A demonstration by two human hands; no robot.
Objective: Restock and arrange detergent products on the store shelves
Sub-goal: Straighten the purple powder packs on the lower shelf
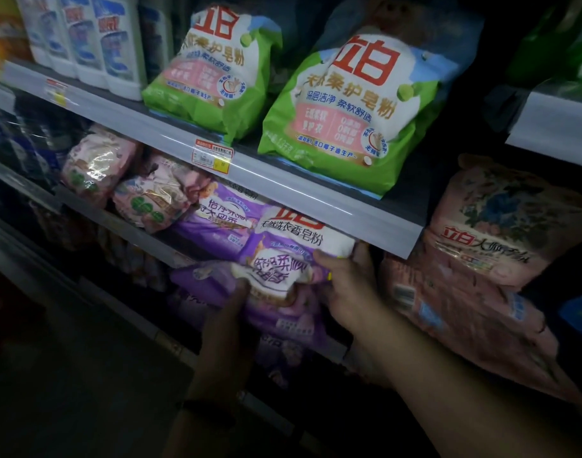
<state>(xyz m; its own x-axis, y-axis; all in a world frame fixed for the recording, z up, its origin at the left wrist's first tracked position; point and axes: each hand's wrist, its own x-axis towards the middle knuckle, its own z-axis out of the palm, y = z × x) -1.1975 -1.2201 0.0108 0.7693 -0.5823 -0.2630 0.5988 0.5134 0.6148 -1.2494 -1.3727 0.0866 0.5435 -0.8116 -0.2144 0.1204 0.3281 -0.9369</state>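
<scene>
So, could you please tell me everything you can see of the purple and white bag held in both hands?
The purple and white soft plastic detergent bag is crinkled, printed with red and black Chinese characters. It lies tilted over other purple bags, below a grey shelf edge. The left hand grips its lower left corner; the right hand holds its right side.

purple-white bag (283, 256), green-white bags (345, 127)

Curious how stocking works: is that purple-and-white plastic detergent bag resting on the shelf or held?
Held. The purple-and-white plastic detergent bag is gripped by the left hand below and the right hand at its side.
</scene>
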